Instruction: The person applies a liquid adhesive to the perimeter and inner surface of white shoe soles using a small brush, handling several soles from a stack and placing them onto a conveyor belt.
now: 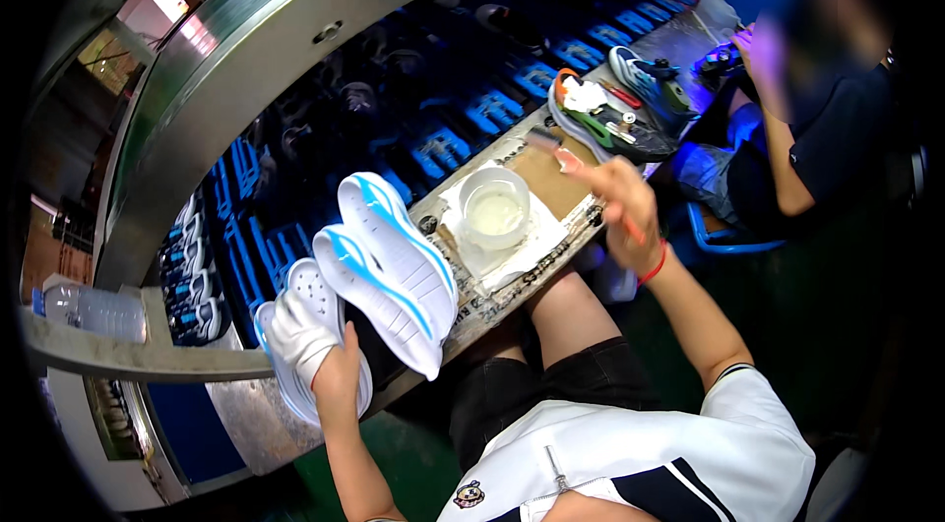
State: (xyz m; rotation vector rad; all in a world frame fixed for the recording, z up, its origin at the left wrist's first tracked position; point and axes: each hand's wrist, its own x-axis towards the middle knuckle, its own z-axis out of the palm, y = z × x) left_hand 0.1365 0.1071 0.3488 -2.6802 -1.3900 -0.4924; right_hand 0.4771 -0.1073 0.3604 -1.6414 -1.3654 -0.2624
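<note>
My left hand (313, 343), in a white glove that leaves the thumb bare, grips a white shoe sole (313, 288) with light blue edging at the bench's left end. Part of a second sole shows beneath that hand. Beside it, a pair of white soles with blue trim (389, 271) leans together, tread grooves showing. My right hand (630, 212), wearing a red wrist cord, is closed around a red-handled brush (568, 160). The brush's dark bristles point up and left, apart from the soles. Left of it, a translucent bowl (495, 210) of pale liquid sits on white paper (532, 251).
Sneakers (610, 114) stand at the bench's far right, with a red tool (624, 97) there. A person (787, 128) sits beyond. Behind the bench runs a dark conveyor (433, 143) under a metal frame (285, 20). A plastic bottle (94, 310) lies on the left ledge.
</note>
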